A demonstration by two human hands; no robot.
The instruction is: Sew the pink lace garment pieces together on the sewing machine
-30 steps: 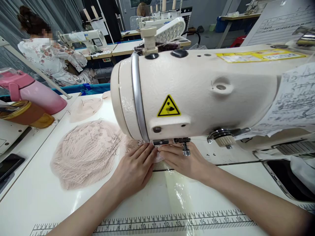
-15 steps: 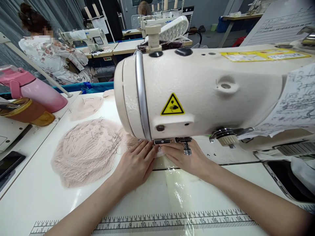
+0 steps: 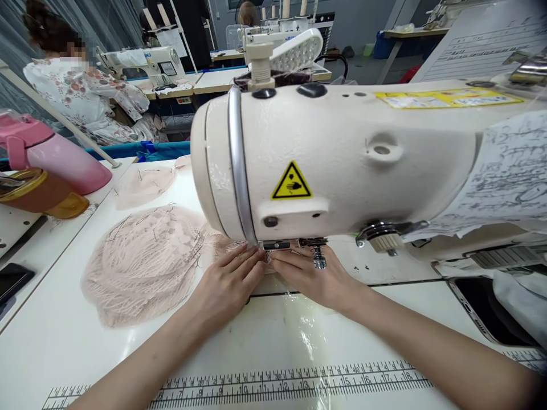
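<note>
A cream sewing machine head (image 3: 342, 159) fills the upper middle of the view. Under its front end, my left hand (image 3: 226, 285) and my right hand (image 3: 311, 276) lie flat side by side on a small pale pink piece of fabric (image 3: 268, 269). The fingers of both hands are stretched out and press the piece down near the presser foot (image 3: 318, 259). The fingertips run under the machine head and are partly hidden. To the left of my left hand lies a heap of pink lace pieces (image 3: 145, 262).
A printed ruler (image 3: 273, 381) runs along the table's near edge. At the far left stand a pink bottle (image 3: 55, 156) and an amber container (image 3: 38, 196); a phone (image 3: 11, 282) lies below. Another phone (image 3: 491, 310) lies right. A seated person (image 3: 81, 91) works at the back left.
The hands stay pressed on the small piece under the machine head. Only the camera view has shifted slightly.
</note>
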